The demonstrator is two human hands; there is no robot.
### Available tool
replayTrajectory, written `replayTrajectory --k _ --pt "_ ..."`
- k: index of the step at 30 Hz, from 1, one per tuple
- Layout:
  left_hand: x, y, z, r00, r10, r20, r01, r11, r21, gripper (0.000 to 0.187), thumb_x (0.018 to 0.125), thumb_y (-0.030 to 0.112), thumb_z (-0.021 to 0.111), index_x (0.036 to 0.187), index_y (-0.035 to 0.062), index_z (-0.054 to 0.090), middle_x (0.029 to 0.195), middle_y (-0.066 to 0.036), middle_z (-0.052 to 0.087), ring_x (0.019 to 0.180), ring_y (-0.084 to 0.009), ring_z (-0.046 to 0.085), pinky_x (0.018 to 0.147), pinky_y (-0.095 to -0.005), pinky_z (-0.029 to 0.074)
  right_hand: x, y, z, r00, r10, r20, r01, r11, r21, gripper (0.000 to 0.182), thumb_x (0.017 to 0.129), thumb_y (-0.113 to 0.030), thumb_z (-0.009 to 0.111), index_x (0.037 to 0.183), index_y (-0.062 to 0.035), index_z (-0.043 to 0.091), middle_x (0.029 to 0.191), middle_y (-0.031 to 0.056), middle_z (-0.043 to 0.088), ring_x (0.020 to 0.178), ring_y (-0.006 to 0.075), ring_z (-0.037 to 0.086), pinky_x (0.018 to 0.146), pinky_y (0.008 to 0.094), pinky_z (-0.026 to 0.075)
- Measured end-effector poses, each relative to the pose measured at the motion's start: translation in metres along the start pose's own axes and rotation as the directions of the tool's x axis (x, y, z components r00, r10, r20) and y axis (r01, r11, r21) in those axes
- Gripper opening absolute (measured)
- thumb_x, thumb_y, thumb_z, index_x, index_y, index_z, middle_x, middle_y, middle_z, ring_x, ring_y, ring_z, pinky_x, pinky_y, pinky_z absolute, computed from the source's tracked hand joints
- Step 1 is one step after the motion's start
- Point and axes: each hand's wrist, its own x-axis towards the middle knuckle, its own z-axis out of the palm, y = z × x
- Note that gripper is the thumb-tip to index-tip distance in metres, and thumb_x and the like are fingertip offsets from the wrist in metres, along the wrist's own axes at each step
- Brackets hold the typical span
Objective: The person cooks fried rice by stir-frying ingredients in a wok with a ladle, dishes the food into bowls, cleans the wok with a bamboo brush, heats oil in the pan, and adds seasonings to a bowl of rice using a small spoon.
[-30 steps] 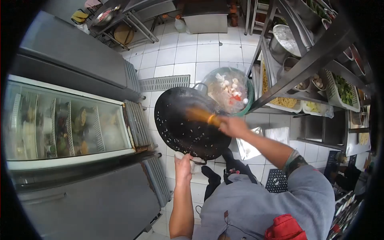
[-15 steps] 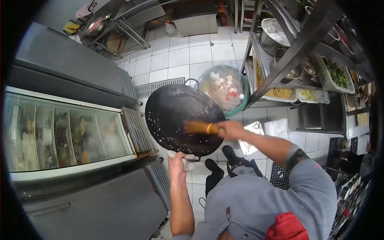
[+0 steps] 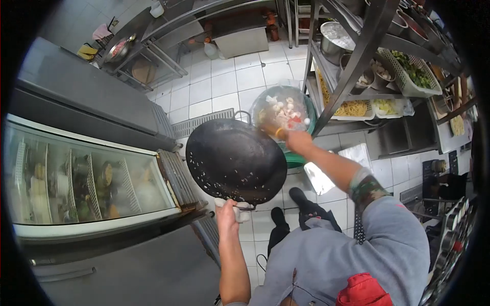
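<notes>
Head view: the left hand (image 3: pixel 226 215) clenches a cloth (image 3: pixel 242 214) at the handle of the wok (image 3: pixel 235 158), beside the bin (image 3: pixel 296 159), as the right hand (image 3: pixel 298 141) grips a brush (image 3: pixel 270 128), seemingly mid-sweep, where another stroke would want a steady wok.

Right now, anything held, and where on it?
Left hand: wok, near-side handle, through a white cloth. Right hand: brush, handle end.

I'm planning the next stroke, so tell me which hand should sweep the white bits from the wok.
Probably the right hand: it holds the brush, close to the wok's rim. The left hand looks committed, holding the wok's near edge with a cloth.
</notes>
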Motion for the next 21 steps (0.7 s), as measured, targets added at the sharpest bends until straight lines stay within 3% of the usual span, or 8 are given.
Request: replayTrajectory --k 4,7,9,11,16,18,19,21 --pt "0.005 -0.022 -0.046 0.998 -0.001 0.060 0.004 0.998 -0.056 0.033 0.075 0.005 0.054 0.106 -0.0069 0.053 0.091 -0.016 0.067 0.074 -0.0324 0.070 0.059 -0.0420 0.058 -0.050 -0.002 -0.039 0.910 0.004 -0.414 0.039 0.995 0.095 0.048 0.085 -0.025 0.057 0.134 -0.0210 0.055 0.092 0.0202 0.070 0.083 0.0371 0.069 0.074 0.0491 0.055" --pt "-0.031 -0.006 -0.057 0.996 -0.089 0.003 0.089 0.996 -0.019 0.032 0.075 0.008 0.056 0.104 -0.0067 0.056 0.091 -0.016 0.068 0.077 -0.0311 0.070 0.060 -0.0431 0.059 -0.084 0.016 0.038 0.905 0.097 -0.413 -0.012 0.979 0.204 0.061 0.087 -0.027 0.057 0.146 -0.0265 0.041 0.091 0.0225 0.069 0.082 0.0392 0.068 0.072 0.0506 0.055" --pt "-0.035 -0.022 -0.088 0.988 -0.149 -0.038 0.149 0.989 -0.002 0.034 0.074 0.009 0.057 0.105 -0.0052 0.057 0.092 -0.016 0.067 0.076 -0.0308 0.070 0.060 -0.0455 0.058 -0.091 0.029 0.079 0.963 0.259 -0.078 -0.238 0.948 0.210 0.059 0.085 -0.030 0.062 0.142 -0.0237 0.047 0.091 0.0231 0.069 0.084 0.0410 0.068 0.074 0.0520 0.054" --pt "-0.065 -0.005 -0.084 0.953 -0.145 -0.267 0.165 0.985 0.053 0.024 0.071 0.008 0.062 0.091 -0.0034 0.064 0.086 -0.011 0.064 0.073 -0.0243 0.065 0.059 -0.0404 0.053 -0.093 0.026 0.099 0.942 0.300 -0.147 -0.264 0.939 0.220 0.064 0.085 -0.031 0.062 0.146 -0.0260 0.041 0.088 0.0229 0.068 0.083 0.0404 0.068 0.072 0.0516 0.054" --pt "-0.069 -0.020 -0.132 0.936 -0.352 -0.025 0.352 0.936 -0.014 0.025 0.073 0.015 0.061 0.093 -0.0007 0.061 0.089 -0.011 0.065 0.078 -0.0289 0.067 0.062 -0.0437 0.055 -0.089 0.035 0.099 0.946 0.320 -0.041 -0.296 0.910 0.291 0.063 0.087 -0.036 0.057 0.146 -0.0282 0.039 0.100 0.0199 0.070 0.090 0.0387 0.068 0.078 0.0488 0.054" --pt "-0.131 0.002 -0.126 0.919 0.057 0.391 -0.189 0.932 0.309 0.040 0.088 0.022 0.064 0.123 0.0035 0.058 0.118 -0.015 0.061 0.106 -0.0267 0.061 0.093 -0.0395 0.051 -0.092 0.028 0.082 0.956 0.288 -0.059 -0.255 0.913 0.320 0.064 0.086 -0.038 0.058 0.146 -0.0278 0.040 0.102 0.0200 0.070 0.092 0.0393 0.068 0.080 0.0492 0.054" --pt "-0.106 -0.008 -0.115 0.953 -0.304 0.010 0.303 0.952 0.033 0.034 0.082 0.014 0.060 0.112 -0.0026 0.060 0.104 -0.014 0.065 0.088 -0.0272 0.066 0.071 -0.0388 0.056 -0.107 0.034 0.082 0.959 0.216 -0.186 -0.136 0.921 0.365 0.065 0.086 -0.037 0.063 0.146 -0.0242 0.041 0.103 0.0198 0.070 0.094 0.0339 0.069 0.081 0.0445 0.054" --pt "-0.131 -0.007 -0.100 0.958 -0.285 0.045 0.274 0.947 0.168 0.030 0.081 0.014 0.060 0.107 -0.0018 0.062 0.096 -0.012 0.065 0.083 -0.0240 0.065 0.069 -0.0366 0.056 -0.162 0.039 0.062 0.952 0.300 -0.069 -0.162 0.679 0.716 0.069 0.083 -0.040 0.069 0.145 -0.0204 0.044 0.109 0.0182 0.069 0.100 0.0303 0.067 0.086 0.0412 0.052"
